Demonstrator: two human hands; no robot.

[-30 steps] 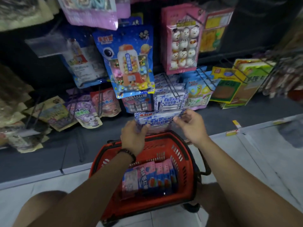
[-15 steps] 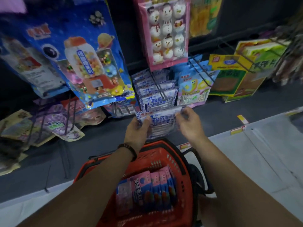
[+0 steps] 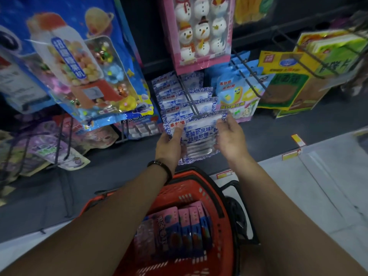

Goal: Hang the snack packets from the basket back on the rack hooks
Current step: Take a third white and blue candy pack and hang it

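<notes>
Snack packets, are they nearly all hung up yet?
Partly. Done: a row of blue-and-white packets hangs on the hook. In hand: the left hand pinches one more matching packet at the hook's tip, and the right hand touches its other edge; whether it is threaded on is unclear. Left: several pink packets lie in the red basket, waiting for hooks.

At the hook (image 3: 191,101), left hand (image 3: 169,145) grips the blue-white packet (image 3: 200,136), right hand (image 3: 231,134) touching it
</notes>
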